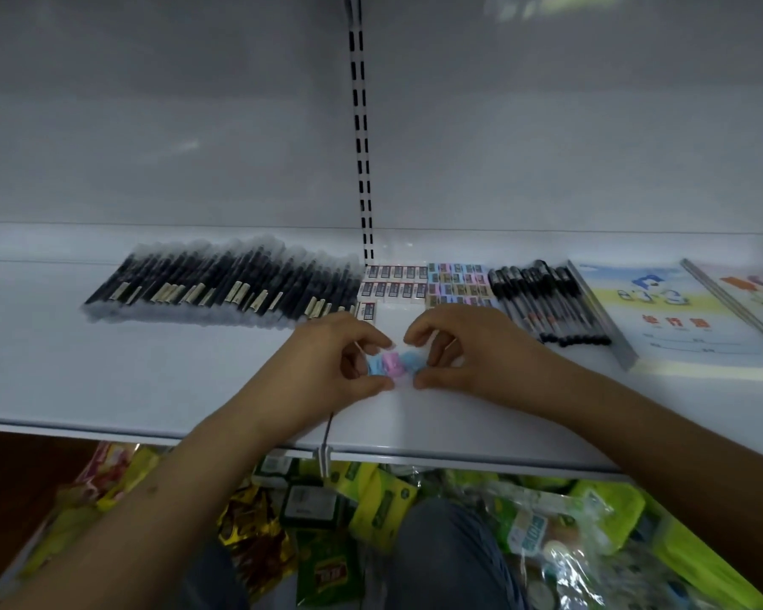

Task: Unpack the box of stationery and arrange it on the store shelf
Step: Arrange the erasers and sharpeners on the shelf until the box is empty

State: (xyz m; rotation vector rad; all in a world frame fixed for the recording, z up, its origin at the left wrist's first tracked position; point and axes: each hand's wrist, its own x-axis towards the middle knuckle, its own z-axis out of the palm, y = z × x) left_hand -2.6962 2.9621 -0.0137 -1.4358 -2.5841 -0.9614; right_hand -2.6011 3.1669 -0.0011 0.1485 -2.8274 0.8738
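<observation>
Three small pastel erasers [391,364], blue, pink and blue, lie side by side on the white shelf [150,372]. My left hand [335,358] pinches their left end between thumb and curled fingers. My right hand [459,354] pinches the right end the same way. Behind my hands lie white boxed erasers [393,284] in rows, then pastel erasers [459,284] in a grid. A long row of black pens in clear sleeves [221,284] fills the left part of the shelf.
Black gel pens [547,301] lie right of the pastel erasers, then exercise books [661,314] at the far right. A slotted upright [362,147] runs up the back wall. Below the shelf edge [459,462] are green and yellow snack packets [371,499].
</observation>
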